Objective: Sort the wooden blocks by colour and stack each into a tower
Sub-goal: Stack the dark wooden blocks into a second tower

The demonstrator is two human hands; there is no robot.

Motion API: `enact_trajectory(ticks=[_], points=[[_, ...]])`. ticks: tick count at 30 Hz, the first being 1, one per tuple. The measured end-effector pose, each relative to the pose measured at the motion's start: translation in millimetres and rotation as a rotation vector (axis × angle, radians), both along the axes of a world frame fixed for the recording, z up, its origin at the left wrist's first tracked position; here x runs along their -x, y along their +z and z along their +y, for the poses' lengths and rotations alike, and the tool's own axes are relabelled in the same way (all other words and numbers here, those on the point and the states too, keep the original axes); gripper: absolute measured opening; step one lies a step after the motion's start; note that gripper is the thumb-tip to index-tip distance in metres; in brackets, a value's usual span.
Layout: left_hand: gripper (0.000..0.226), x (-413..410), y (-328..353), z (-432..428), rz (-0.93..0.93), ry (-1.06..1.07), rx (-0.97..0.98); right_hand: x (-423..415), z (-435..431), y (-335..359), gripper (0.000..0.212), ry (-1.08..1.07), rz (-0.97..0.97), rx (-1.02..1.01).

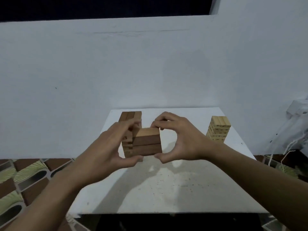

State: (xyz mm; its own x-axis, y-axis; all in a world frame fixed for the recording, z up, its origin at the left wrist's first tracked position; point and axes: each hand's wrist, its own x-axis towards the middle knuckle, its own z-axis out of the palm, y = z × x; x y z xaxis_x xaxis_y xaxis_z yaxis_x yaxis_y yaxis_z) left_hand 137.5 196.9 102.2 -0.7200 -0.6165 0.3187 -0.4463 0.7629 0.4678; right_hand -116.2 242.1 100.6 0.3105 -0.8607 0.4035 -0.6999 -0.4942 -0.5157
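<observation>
A brown block tower (146, 142) stands at the middle of the white table (183, 189). Its top layer shows three blocks lying side by side, one lighter than the other two. My left hand (110, 147) grips the tower's left side, thumb at the near edge and fingers curled over the far edge. My right hand (180, 140) grips its right side the same way. A second brown tower (130, 116) rises just behind, partly hidden by my left hand. A pale-wood tower (218, 129) stands alone at the table's right.
A white wall rises right behind the table. Patterned floor tiles (25, 177) show to the left. White cords (286, 150) and a white box (298, 107) lie off the table's right edge.
</observation>
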Motion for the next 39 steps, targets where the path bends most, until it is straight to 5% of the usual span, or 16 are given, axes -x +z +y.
enact_trajectory(ticks=[9, 30, 39], points=[[0.083, -8, 68, -114, -0.197, -0.062, -0.086, -26, -73, 47, 0.041, -0.166, 0.083, -0.069], [0.078, -5, 24, -163, -0.162, -0.052, -0.251, -26, -106, 32, 0.049, -0.216, 0.137, -0.275], [0.086, -8, 23, -159, -0.139, -0.046, -0.268, -25, -98, 22, 0.079, -0.249, 0.098, -0.275]])
